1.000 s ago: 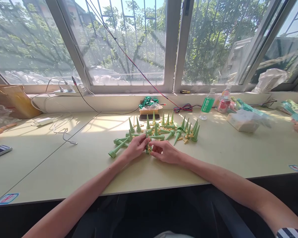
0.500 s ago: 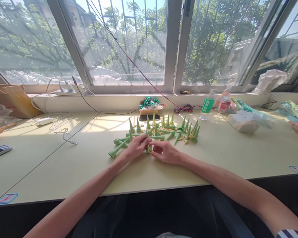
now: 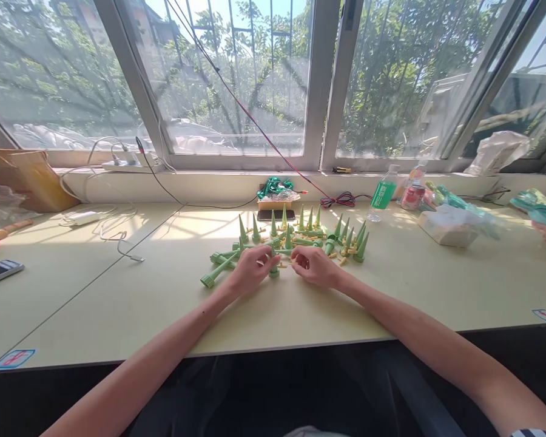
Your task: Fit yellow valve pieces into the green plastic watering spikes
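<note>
My left hand (image 3: 253, 267) is closed around a green plastic plant-watering spike (image 3: 273, 272), held upright with its wide capped end down at the table. A small yellow valve (image 3: 283, 265) sticks out from the spike's right side. To the right of it, my right hand (image 3: 316, 266) is closed in a pinch, apart from the spike. A bit of yellow, seemingly a small yellow piece (image 3: 293, 261), shows at its fingertips. Behind both hands are several more green spikes (image 3: 301, 218), some standing point up and some lying down, with small yellow valves (image 3: 343, 261) among them.
A small box (image 3: 279, 203) with green material stands behind the spikes, a dark phone (image 3: 276, 215) in front of it. A bottle with a green label (image 3: 384, 193), a can (image 3: 412, 197) and a plastic-covered box (image 3: 450, 226) are at right. A white cable (image 3: 125, 247) lies left.
My right hand has drawn away to the right from the spike in my left hand. The yellow valve now points out to the right. My left hand still holds the spike.
</note>
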Action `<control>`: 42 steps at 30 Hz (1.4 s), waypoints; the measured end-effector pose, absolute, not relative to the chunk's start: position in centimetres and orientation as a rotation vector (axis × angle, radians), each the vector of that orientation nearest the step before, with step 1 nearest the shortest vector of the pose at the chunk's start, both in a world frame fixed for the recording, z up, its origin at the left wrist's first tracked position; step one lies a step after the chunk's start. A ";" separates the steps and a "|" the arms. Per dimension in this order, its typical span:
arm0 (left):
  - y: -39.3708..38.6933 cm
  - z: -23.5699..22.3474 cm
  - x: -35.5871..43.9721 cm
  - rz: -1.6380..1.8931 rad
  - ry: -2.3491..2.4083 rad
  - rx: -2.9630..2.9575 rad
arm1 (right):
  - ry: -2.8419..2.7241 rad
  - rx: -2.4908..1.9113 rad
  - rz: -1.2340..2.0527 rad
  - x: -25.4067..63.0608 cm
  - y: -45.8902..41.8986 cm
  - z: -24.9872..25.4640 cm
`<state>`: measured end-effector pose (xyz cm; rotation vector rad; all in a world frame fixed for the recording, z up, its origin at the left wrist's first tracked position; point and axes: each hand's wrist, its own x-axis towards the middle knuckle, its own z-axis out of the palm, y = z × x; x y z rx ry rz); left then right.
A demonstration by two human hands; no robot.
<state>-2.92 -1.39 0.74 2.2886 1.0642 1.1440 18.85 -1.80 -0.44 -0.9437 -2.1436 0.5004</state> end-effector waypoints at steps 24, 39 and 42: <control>-1.3 -0.3 -2.4 1.012 1.066 2.184 | -2.063 -1.034 0.539 17.8 -2.2 -0.6; -1.3 -0.2 -2.7 0.986 1.062 2.218 | -2.056 -1.024 0.598 17.7 -2.4 -0.6; -1.3 -0.3 -2.7 0.985 1.060 2.219 | -2.058 -1.015 0.614 17.8 -2.4 -0.6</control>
